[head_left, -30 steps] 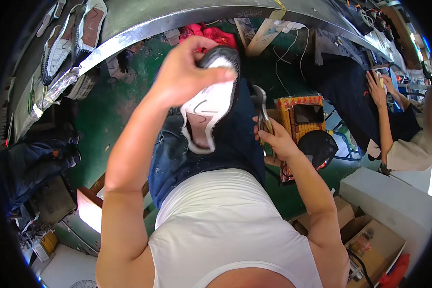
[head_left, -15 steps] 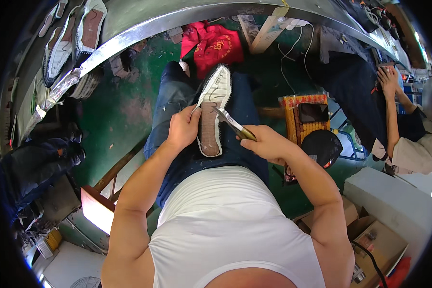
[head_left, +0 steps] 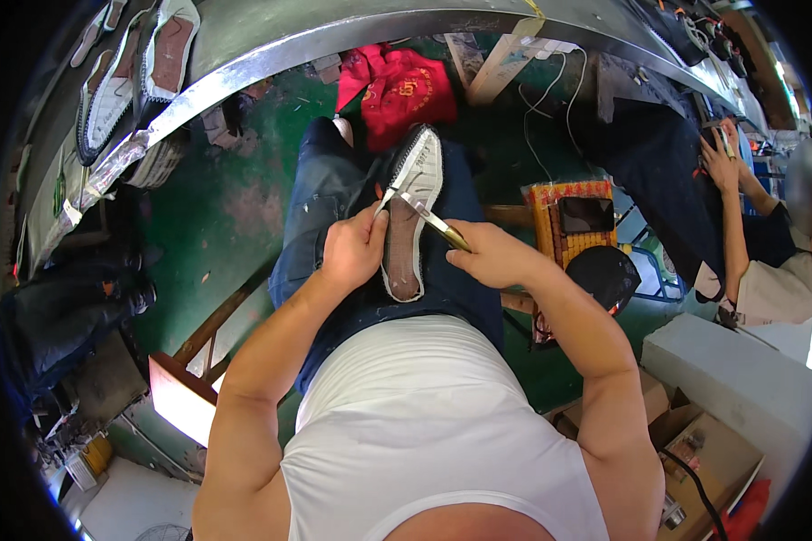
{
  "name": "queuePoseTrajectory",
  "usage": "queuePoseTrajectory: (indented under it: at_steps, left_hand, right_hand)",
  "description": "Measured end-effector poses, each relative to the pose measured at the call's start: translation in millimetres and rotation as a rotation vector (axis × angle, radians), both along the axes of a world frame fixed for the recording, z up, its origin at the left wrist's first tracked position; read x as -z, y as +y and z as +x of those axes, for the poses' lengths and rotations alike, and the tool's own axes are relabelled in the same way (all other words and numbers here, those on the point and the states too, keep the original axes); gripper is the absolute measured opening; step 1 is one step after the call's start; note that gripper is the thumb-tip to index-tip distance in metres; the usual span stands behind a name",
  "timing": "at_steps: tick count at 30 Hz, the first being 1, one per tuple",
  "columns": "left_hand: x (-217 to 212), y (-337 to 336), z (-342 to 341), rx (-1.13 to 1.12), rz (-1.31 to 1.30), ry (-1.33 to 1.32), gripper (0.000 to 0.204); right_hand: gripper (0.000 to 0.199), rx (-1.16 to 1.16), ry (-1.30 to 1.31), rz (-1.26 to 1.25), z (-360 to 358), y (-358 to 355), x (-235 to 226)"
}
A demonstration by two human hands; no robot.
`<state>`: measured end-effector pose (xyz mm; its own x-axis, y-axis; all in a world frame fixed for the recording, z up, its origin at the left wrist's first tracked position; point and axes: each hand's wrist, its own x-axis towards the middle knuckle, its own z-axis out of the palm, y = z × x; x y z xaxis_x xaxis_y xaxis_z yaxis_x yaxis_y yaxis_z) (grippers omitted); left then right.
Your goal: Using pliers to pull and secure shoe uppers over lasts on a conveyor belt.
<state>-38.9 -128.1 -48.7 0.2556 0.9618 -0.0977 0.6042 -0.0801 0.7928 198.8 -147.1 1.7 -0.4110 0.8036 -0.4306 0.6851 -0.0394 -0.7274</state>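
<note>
A shoe upper (head_left: 429, 176) lies bottom up across my thighs, toe pointing away. Its pale edge is turned in around a brown insole (head_left: 402, 257), with dark material along the toe's outer side. My left hand (head_left: 354, 245) is closed at the shoe's left side, thumb and forefinger pinching the pale edge. In my right hand (head_left: 492, 254) is a pair of pincers (head_left: 438, 224) with a silvery head and yellow-brown handle. The metal head rests on or just above the insole's front end, near the left fingertips. The jaws are too small to read clearly.
Several similar shoes (head_left: 167, 54) stand on the metal bench (head_left: 271, 47) at upper left. Red cloth (head_left: 401, 95) lies on the green floor beyond my knees. A phone (head_left: 586, 215) rests on a beaded mat (head_left: 550, 239) at right. Another person's hands (head_left: 722, 158) work farther right.
The shoe has shifted slightly right. My left hand has moved right and a little toward the toe with it. The pincers have tilted slightly, their head staying by the insole's front.
</note>
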Motion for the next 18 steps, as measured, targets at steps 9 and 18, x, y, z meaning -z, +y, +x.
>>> queuePoseTrajectory:
  at_steps: [9,18]
  left_hand:
    - [44,7,5,-0.086,-0.137,-0.360,0.047]
    - [48,22,11,-0.161,-0.746,-1.026,0.062]
  right_hand:
    - [0.027,-0.335,-0.328,-0.129,-3,48,-39]
    - [0.026,0.279,0.065,0.072,-37,-21,39]
